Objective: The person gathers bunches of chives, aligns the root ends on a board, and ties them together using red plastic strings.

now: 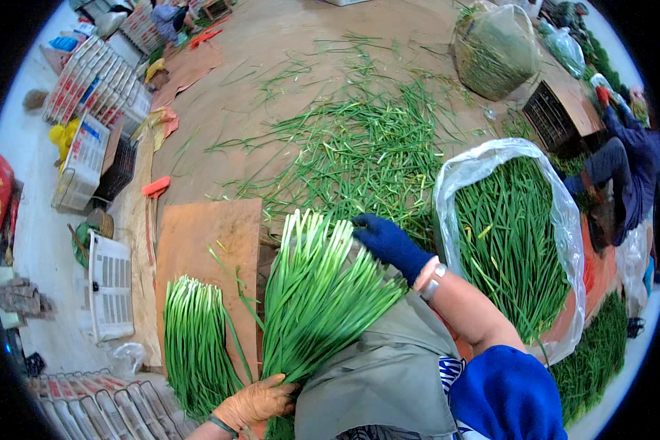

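Across my lap lies a large loose bunch of garlic chives (315, 293), its pale stem ends pointing away from me and its green leaves fanned out. My left hand (260, 402), in a tan glove, is closed round the leafy end near the lower edge. At the pale end, my right hand (390, 240) wears a dark blue glove; its fingers curl against the right side of the stems, with the fingertips partly hidden. Left of the bunch, a smaller, neatly aligned pile of chives (198, 345) rests on a brown board (209, 227).
Loose leaves (374, 147) litter the floor ahead. To my right stands a clear plastic bag (576, 249) full of chives, with more chives (594, 359) beyond. White crates (110, 286) line the left, near an orange-handled tool (156, 186). A co-worker (627, 161) sits at right.
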{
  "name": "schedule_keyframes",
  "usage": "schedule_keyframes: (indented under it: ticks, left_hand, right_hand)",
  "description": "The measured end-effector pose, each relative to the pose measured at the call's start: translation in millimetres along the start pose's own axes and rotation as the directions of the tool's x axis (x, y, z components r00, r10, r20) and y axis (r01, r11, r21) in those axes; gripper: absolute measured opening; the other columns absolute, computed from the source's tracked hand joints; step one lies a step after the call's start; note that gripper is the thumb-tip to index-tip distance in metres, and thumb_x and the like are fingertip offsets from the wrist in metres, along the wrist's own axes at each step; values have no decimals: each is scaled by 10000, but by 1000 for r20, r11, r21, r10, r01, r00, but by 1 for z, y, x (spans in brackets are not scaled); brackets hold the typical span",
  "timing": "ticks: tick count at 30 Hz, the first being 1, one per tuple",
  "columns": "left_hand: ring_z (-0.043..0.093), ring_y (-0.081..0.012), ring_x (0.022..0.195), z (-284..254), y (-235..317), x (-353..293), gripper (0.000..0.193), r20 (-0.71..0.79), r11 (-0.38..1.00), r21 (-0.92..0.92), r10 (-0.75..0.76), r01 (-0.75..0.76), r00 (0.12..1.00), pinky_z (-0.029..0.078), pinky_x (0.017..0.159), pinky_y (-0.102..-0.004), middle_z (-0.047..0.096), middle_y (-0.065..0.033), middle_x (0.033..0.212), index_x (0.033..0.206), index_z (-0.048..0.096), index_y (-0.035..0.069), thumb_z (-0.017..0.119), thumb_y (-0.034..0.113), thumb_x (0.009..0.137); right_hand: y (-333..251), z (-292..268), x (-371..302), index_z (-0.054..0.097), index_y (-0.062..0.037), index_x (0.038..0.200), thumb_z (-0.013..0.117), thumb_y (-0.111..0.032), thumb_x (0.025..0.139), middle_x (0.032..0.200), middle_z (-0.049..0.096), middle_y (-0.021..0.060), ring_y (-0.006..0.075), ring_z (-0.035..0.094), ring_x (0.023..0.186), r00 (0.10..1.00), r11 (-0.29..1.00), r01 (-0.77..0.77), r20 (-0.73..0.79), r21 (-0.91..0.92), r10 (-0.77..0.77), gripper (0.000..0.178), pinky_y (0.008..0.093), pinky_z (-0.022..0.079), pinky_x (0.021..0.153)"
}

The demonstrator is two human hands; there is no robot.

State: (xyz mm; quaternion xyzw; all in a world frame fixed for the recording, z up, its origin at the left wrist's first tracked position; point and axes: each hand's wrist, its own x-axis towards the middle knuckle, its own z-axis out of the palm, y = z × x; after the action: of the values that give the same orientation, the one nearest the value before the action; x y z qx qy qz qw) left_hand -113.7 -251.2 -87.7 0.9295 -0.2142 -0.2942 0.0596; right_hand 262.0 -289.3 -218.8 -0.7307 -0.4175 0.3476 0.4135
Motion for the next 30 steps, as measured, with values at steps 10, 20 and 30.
schedule_keyframes:
  ticks: [10,20,30]
  left_hand:
    - [335,-111,1179,5,0,-2,344,83,1000,13,-4,3,997,175,1026,-370,465,82,1122,999,523,268,578,237,661]
    - [324,-133,1189,11,-3,-4,628,113,995,-93,36,-26,993,218,996,-364,428,9,1189,1043,502,245,701,337,455]
    - [283,-132,1232,21,1,-9,477,94,1000,13,9,-11,996,180,1027,-402,426,57,1223,1008,547,254,645,347,550]
  right_hand:
    - [-36,-39,-34,557,-158,1122,600,-335,772,789,614,108,298,589,667,869,841,459,342,-287,-358,395,367,463,603]
    - [-8,-39,10,609,-133,904,574,-151,700,764,600,124,327,586,688,767,629,636,280,-447,-577,208,405,458,563]
    - [-36,-45,51,144,-248,1381,621,-52,644,1339,336,173,367,561,907,915,744,401,280,-534,-292,899,424,458,773]
